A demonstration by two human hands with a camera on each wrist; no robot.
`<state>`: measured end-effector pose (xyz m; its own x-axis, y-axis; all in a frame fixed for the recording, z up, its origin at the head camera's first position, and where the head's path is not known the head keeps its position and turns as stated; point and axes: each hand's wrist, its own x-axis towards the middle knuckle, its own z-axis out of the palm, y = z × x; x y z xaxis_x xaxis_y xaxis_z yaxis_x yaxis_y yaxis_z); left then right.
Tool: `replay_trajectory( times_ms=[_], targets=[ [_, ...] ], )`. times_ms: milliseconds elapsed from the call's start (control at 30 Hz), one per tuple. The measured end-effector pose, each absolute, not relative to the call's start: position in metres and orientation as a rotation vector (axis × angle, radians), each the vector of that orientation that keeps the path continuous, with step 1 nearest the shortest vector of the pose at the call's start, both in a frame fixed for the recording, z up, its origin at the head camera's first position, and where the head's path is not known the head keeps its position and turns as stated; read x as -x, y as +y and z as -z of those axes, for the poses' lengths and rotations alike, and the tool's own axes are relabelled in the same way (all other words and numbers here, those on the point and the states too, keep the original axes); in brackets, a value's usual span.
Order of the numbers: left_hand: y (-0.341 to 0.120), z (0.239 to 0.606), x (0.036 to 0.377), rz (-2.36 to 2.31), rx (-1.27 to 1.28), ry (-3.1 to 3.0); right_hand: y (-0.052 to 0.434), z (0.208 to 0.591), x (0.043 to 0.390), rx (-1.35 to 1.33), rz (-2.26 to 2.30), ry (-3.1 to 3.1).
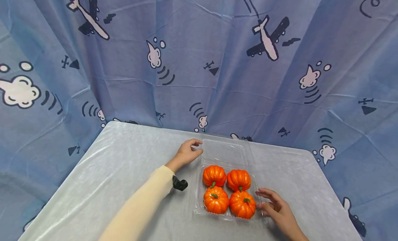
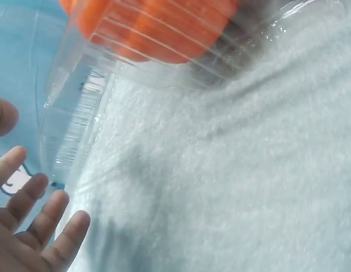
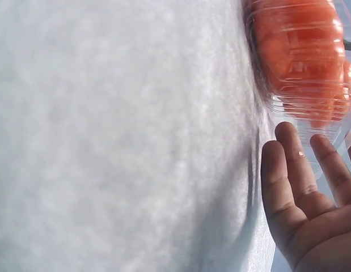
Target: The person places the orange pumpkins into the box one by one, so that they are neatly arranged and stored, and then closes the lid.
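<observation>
A clear plastic clamshell box [image 1: 199, 203] stands on the table with its lid [image 1: 225, 152] laid back toward the curtain. Several small orange pumpkins with green stems fill its base, among them a back-left pumpkin [image 1: 214, 175] and a front-right pumpkin [image 1: 242, 204]. My left hand [image 1: 187, 152] is at the lid's left edge, fingers spread and loosely bent, gripping nothing. At the base's right wall is my right hand [image 1: 276, 208], its fingers extended; whether the fingertips touch the plastic I cannot tell. The left wrist view shows a pumpkin [image 2: 164, 28] through the ribbed wall.
A pale, plush cloth covers the table [image 1: 130, 147]. Behind its far edge hangs a blue curtain [image 1: 186, 61] printed with airplanes and clouds. A small black device [image 1: 179, 183] sits at my left wrist.
</observation>
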<state>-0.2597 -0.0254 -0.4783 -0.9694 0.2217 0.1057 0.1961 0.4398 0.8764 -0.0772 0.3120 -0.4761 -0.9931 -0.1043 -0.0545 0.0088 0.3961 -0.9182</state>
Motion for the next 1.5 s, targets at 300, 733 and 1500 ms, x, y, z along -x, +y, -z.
replay_trajectory(
  times_ms=[300, 733, 1500],
  targets=[
    [-0.022, 0.485, 0.262, -1.645, -0.335, 2.64, 0.312, 0.477, 0.078, 0.074, 1.671, 2.524],
    [-0.019, 0.488, 0.261, -1.672, -0.293, 2.615, 0.315, 0.477, 0.077, 0.151, 1.671, 2.512],
    [-0.027, 0.457, 0.253, -1.824, -0.631, 2.693, 0.313, 0.477, 0.075, 0.133, 1.677, 2.508]
  ],
)
